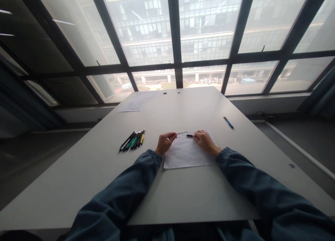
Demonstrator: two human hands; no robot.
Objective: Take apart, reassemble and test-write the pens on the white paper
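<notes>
My left hand (pixel 165 142) is closed in a pinch on a thin dark refill rod (pixel 181 133) that points to the right. My right hand (pixel 204 140) is closed on a short black pen part (pixel 190 135), held just right of the rod's tip. Both hands hover over a white sheet of paper (pixel 185 155) lying on the grey table (pixel 104 171). The rod's tip and the black part are slightly apart.
A row of several pens (pixel 133 140), black, green and yellow, lies left of my hands. A blue pen (pixel 228 122) lies to the right. More paper sheets (pixel 136 102) lie at the table's far end, near large windows.
</notes>
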